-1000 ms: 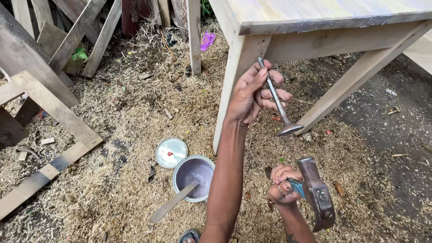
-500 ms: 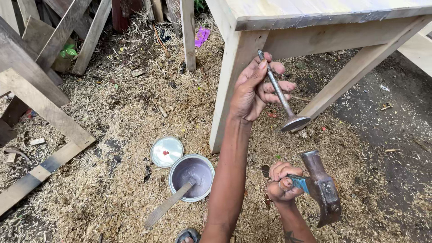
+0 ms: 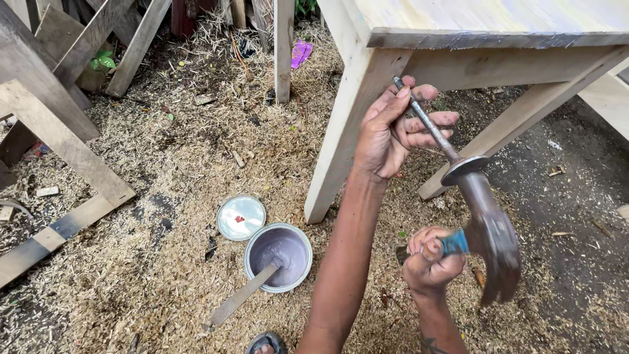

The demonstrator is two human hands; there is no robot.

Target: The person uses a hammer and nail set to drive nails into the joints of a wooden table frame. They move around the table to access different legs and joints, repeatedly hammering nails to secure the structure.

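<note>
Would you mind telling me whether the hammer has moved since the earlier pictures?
Yes. The hammer has come up toward the punch's flat head, which the left hand holds against the table leg; it now touches it.

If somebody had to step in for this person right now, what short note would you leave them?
Left hand: grips a long metal punch, its tip against the top of the pale wooden table leg, its flat head toward the hammer.
Right hand: closed on the blue-handled hammer, whose face sits at the punch head.
On the sawdust ground by the leg: an open tin of purple-grey paste with a wooden stick in it, its lid beside.
Done: punch placed, hammer at it.
Left: I cannot tell how deep the fastener under the tip sits; check before striking.
</note>
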